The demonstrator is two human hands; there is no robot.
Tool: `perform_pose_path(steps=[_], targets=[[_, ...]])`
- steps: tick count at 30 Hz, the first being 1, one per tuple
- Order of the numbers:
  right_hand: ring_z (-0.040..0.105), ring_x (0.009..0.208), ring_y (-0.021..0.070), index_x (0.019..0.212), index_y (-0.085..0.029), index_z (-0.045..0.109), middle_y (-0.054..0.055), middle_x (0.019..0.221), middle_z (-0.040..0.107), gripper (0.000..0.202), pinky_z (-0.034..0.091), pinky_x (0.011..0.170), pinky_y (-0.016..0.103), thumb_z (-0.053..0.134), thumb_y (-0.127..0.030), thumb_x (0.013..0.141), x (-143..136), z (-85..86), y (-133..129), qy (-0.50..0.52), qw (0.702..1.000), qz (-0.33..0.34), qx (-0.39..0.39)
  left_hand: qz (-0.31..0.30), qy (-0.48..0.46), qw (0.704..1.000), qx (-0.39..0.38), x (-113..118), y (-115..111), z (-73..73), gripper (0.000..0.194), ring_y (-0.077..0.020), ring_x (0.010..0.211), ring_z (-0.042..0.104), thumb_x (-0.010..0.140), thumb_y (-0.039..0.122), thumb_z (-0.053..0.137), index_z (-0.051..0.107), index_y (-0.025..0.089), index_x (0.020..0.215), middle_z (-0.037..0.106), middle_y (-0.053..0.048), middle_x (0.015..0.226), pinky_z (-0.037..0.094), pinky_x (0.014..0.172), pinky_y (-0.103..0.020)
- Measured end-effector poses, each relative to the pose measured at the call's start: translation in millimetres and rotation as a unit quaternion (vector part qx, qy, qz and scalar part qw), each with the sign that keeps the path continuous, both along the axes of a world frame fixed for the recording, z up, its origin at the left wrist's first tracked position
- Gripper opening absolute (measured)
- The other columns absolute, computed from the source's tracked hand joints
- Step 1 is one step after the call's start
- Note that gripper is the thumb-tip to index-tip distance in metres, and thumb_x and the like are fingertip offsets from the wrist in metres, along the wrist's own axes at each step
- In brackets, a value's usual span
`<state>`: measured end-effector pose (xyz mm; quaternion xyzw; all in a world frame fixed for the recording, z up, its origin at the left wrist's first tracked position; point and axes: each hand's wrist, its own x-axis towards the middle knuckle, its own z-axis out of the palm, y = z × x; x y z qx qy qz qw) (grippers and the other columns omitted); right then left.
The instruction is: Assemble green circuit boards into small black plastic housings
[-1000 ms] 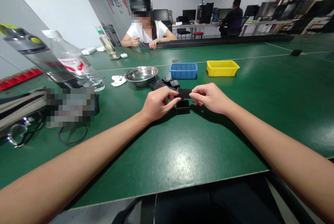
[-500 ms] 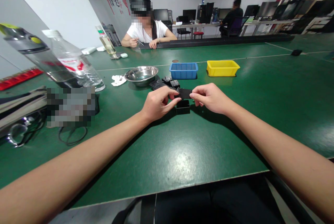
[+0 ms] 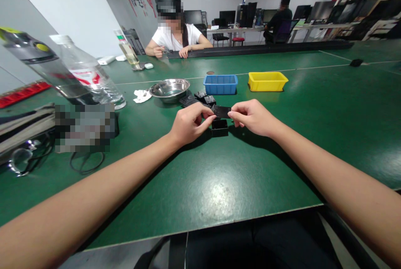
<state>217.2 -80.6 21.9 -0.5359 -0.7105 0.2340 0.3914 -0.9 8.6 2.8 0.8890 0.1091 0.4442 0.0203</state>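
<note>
Between my two hands is a flat black rectangular plate (image 3: 222, 112), held a little above the table. My left hand (image 3: 191, 123) pinches its left end between thumb and fingers. At the other end, my right hand (image 3: 251, 117) grips the edge with thumb and fingertips. Just below the plate, on the table, stands a small open-topped black box (image 3: 219, 128). Several black plastic parts (image 3: 205, 98) lie in a heap behind my left hand, which partly hides them.
A steel bowl (image 3: 169, 90), a blue bin (image 3: 221, 85) and a yellow bin (image 3: 267, 82) stand beyond my hands on the green table (image 3: 175, 202). Crumpled tissue (image 3: 142, 96) lies left of the bowl. Bottles (image 3: 90, 74) and a bag (image 3: 25, 135) occupy the left side. Someone sits opposite.
My left thumb has closed up against the fingers at the plate's left end. The plate has tilted slightly; my right hand has barely moved.
</note>
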Motion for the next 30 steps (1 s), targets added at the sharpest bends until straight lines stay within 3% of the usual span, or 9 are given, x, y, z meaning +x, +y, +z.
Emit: perform_pose_path(steps=[6,16,30], targets=[[0.053,0.053,0.0117,0.066,-0.018,0.061,0.0,0.058,0.062,0.031,0.039,0.056,0.026,0.057,-0.035,0.091,3.0,-2.9,1.4,0.023,1.0,0.01,-0.01,-0.003,0.012,1.0,-0.005,-0.8,2.6,-0.6,0.019,-0.0074,0.053,0.051,0.094,0.031,0.068,0.07,0.015,0.104,0.067,0.0,0.076,0.043,0.055,-0.02],[0.055,0.053,0.0113,0.068,-0.017,0.061,0.0,0.059,0.063,0.029,0.04,0.055,0.025,0.057,-0.034,0.091,0.9,-8.5,3.7,0.02,0.999,0.026,-0.019,-0.028,-0.022,0.997,0.075,0.3,-0.9,-0.8,0.019,-0.0069,0.052,0.055,0.098,0.032,0.066,0.074,0.015,0.096,0.067,0.0,0.066,0.043,0.053,-0.018],[0.056,0.055,0.0122,0.07,-0.017,0.063,0.0,0.059,0.062,0.028,0.041,0.059,0.026,0.056,-0.033,0.091,-0.2,-9.4,4.4,0.018,0.999,0.033,-0.02,-0.058,-0.027,0.992,0.107,2.0,-2.3,1.1,0.014,-0.0052,0.051,0.052,0.097,0.027,0.068,0.071,0.014,0.092,0.064,0.002,0.065,0.038,0.049,-0.017]])
